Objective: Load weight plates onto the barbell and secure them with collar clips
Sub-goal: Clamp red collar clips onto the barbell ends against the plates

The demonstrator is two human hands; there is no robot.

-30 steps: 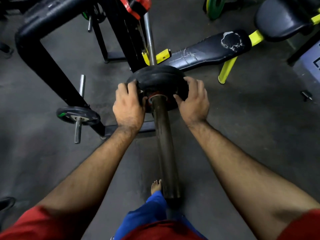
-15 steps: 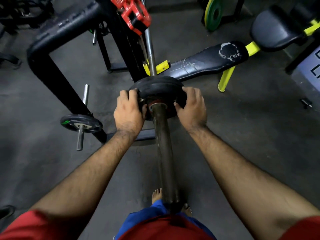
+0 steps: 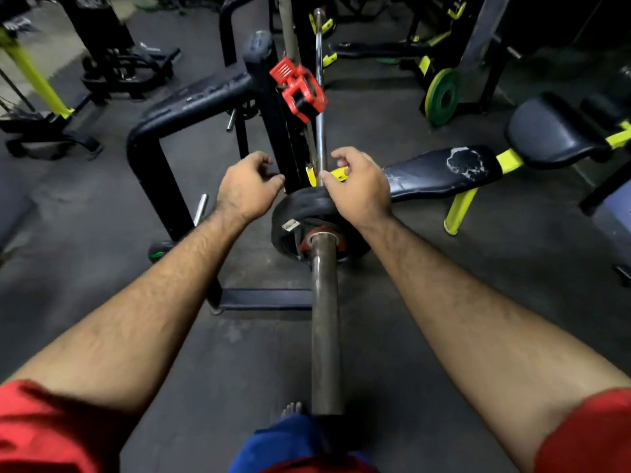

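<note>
A black weight plate sits on the barbell sleeve, which runs from my body toward the rack. My left hand hovers just left of and above the plate, fingers loosely curled, holding nothing. Above the plate's top right edge is my right hand, fingers apart and empty; its wrist covers part of the plate. A red collar clip hangs on the black rack upright beyond the hands, beside the thin chrome bar shaft.
A black rack frame stands to the left, with a small plate on a peg low beside it. A worn black bench with yellow legs lies to the right. A green and yellow plate leans at the back right.
Both hands have let go of the black plate and lifted forward past it, toward the rack. The plate stays on the sleeve. My view has tilted up, showing more of the gym.
</note>
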